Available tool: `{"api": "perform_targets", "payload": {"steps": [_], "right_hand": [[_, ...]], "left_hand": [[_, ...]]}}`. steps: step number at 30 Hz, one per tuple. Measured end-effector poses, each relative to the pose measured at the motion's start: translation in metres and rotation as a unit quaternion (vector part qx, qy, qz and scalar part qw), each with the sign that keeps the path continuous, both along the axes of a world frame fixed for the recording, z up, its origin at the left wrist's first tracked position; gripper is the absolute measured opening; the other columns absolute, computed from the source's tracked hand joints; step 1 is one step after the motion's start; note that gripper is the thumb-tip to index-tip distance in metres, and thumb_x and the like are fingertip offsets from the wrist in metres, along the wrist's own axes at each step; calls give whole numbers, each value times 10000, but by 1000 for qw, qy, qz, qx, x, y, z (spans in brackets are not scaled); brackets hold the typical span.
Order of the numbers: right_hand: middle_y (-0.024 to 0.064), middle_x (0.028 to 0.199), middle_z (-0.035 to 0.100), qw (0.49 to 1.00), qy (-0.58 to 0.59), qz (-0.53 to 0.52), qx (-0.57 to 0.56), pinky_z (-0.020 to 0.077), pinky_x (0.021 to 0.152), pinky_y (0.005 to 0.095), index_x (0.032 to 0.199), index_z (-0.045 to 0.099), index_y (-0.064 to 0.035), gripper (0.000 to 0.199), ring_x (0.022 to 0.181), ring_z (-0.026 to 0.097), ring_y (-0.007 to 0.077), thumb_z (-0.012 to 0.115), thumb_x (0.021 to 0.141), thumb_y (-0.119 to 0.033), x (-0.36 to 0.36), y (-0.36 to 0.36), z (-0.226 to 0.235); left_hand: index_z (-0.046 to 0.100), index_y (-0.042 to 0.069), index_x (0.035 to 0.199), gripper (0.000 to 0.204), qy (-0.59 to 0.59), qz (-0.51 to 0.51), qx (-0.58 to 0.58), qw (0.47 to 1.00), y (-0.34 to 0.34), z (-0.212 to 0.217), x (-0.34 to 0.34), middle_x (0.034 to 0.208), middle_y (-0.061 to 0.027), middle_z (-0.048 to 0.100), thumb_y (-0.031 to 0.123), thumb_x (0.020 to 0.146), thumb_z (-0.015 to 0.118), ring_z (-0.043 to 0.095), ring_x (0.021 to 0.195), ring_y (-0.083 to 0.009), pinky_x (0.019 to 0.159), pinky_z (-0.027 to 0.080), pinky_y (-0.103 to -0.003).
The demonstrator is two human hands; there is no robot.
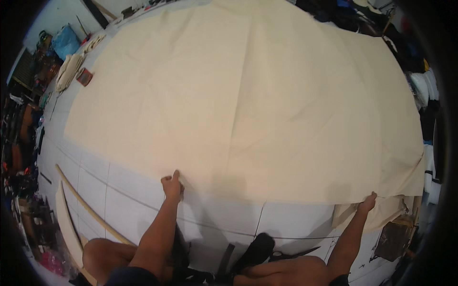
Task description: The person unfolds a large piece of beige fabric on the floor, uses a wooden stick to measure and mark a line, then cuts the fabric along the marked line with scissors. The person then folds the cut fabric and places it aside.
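Observation:
A large cream cloth [296,114] lies spread over the tiled floor, with a crease running through its middle and wrinkles near its right edge. My left hand [173,185] is closed on the near edge, thumb on top and fingers curled. Farther right, my right hand [367,203] pinches the same edge near the cloth's right corner. Beneath that corner, a folded piece of similar cloth [381,212] shows. Dark scissors [296,253] rest on the floor between my knees.
A long curved wooden strip [90,206] lies at my left. A brown box-like object [394,242] is at the lower right. Beyond the cloth's left side are a small red tin-like object [84,76], folded cloth [69,71] and a blue bag [66,42]. Dark clothing [329,12] is piled at far right.

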State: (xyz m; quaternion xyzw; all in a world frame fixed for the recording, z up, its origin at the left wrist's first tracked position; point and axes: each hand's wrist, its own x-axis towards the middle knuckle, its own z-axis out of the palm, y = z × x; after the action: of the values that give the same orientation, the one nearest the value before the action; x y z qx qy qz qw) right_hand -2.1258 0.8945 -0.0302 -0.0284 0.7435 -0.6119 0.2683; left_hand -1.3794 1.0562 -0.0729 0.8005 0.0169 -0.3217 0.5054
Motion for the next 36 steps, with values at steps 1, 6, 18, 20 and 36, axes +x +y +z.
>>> {"api": "perform_targets", "payload": {"steps": [1,6,18,20,36], "right_hand": [[196,1170,585,1000,23,2,9,534,803,464,1194,518,104,527,969,621,337,549,867,-308,5,-4,-9],[236,1099,593,990,132,3,46,532,756,467,1139,540,125,538,908,619,355,551,855,-332,-22,17,-42],[137,1297,553,983,-99,138,-68,485,948,448,1324,479,10,635,1128,561,312,642,889,-423,71,43,-26],[123,1329,534,965,-90,245,0,462,988,453,1356,450,-11,657,1176,537,301,667,875,-403,80,43,-28],[171,1260,579,814,459,296,199,489,913,387,1399,430,-14,448,1042,592,245,457,982,-175,-61,29,57]], "left_hand": [[342,56,1085,468,-7,3,4,1000,2,3,4,591,-53,465,272,861,691,437,411,-154,372,375,-303],[343,45,1127,531,9,-9,1,1000,-3,-14,-4,668,-98,522,296,840,713,532,533,-194,447,435,-354],[422,-69,1253,677,-71,119,130,982,5,-10,35,1027,-205,589,313,799,747,637,786,-333,560,520,-417],[420,-62,1199,583,-53,99,76,991,0,-6,42,1052,-217,576,267,819,716,640,778,-313,509,519,-392],[526,20,789,317,5,18,-74,997,-14,-22,31,664,-61,539,303,897,622,506,525,-162,442,389,-309]]}}
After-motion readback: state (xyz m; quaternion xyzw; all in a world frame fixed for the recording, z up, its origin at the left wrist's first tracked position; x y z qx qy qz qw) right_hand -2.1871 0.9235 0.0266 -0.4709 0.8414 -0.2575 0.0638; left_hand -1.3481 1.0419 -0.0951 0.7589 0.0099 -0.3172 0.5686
